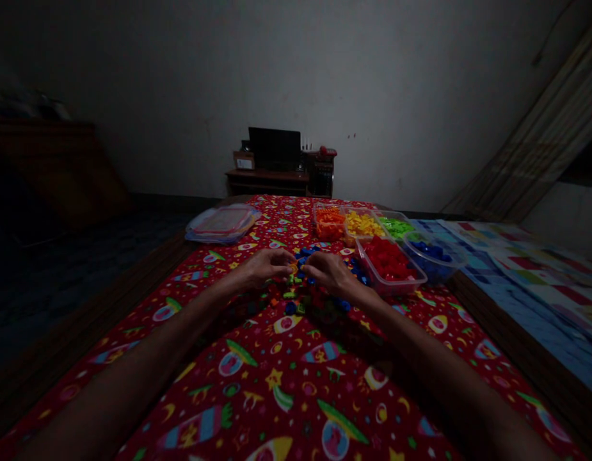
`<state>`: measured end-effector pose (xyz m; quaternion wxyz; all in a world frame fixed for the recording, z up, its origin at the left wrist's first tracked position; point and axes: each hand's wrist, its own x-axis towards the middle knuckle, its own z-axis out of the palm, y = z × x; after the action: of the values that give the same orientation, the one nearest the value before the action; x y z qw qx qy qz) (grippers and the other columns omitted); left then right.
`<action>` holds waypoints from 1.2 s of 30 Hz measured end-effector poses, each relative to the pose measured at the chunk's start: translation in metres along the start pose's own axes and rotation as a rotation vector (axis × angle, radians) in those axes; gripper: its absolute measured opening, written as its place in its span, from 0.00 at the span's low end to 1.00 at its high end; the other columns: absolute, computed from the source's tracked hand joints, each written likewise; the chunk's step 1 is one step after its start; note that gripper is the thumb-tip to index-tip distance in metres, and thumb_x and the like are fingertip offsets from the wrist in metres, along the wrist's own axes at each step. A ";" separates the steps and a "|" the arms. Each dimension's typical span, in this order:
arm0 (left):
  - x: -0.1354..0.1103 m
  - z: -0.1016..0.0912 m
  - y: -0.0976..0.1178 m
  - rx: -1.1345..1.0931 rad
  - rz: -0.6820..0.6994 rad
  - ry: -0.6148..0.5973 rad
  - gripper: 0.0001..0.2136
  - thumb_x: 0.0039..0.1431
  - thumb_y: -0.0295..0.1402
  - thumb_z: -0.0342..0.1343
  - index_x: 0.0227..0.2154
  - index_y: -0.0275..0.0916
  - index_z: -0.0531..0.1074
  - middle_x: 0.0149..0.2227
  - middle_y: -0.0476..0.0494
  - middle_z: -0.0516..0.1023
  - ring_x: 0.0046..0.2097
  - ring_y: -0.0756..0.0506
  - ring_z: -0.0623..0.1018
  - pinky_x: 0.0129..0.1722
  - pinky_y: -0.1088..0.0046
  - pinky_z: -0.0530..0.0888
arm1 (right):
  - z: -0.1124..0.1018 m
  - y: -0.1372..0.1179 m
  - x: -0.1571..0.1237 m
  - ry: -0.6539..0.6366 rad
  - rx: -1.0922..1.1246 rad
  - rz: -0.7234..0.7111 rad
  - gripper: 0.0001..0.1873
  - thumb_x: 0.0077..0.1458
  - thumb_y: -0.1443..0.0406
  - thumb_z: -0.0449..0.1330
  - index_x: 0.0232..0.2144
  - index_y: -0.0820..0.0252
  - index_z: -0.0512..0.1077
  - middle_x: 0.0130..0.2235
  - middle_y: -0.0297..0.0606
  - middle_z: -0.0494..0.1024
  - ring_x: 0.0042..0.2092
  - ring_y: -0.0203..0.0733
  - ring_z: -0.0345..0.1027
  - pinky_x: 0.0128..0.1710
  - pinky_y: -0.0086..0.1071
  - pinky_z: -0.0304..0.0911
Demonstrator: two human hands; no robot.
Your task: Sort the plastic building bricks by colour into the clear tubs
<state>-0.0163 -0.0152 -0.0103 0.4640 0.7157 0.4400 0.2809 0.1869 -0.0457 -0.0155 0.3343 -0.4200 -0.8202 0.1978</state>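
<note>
Both hands are over a loose pile of small plastic building pieces (290, 295), mostly blue with some green, yellow and orange. My left hand (267, 265) is at the pile's left side, its fingers curled in and the tips close to a yellow piece (293, 268). My right hand (330, 271) faces it from the other side, fingers bent down by blue pieces (306, 253). The fingers of both hands look pinched, but the dim light hides what is between them. A narrow gap separates the two hands.
Beyond my right hand stand clear tubs of red (389, 257), blue (431, 251), green (396, 226), yellow (363, 224) and orange pieces (329, 221). Stacked lids (222, 223) lie at the far left of the red patterned cloth (281, 390). A dark monitor (275, 148) stands by the wall.
</note>
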 end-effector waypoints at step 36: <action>0.006 -0.021 -0.038 0.358 0.084 0.207 0.20 0.50 0.48 0.51 0.37 0.40 0.77 0.36 0.43 0.81 0.39 0.40 0.79 0.36 0.68 0.75 | -0.145 0.120 0.094 0.104 -0.814 0.328 0.19 0.56 0.62 0.56 0.48 0.68 0.72 0.42 0.51 0.77 0.40 0.43 0.69 0.34 0.28 0.56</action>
<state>-0.0451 0.0055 -0.0365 0.2696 0.7716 0.4981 0.2896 0.3178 0.1063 0.0492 0.1467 -0.6514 -0.7358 -0.1125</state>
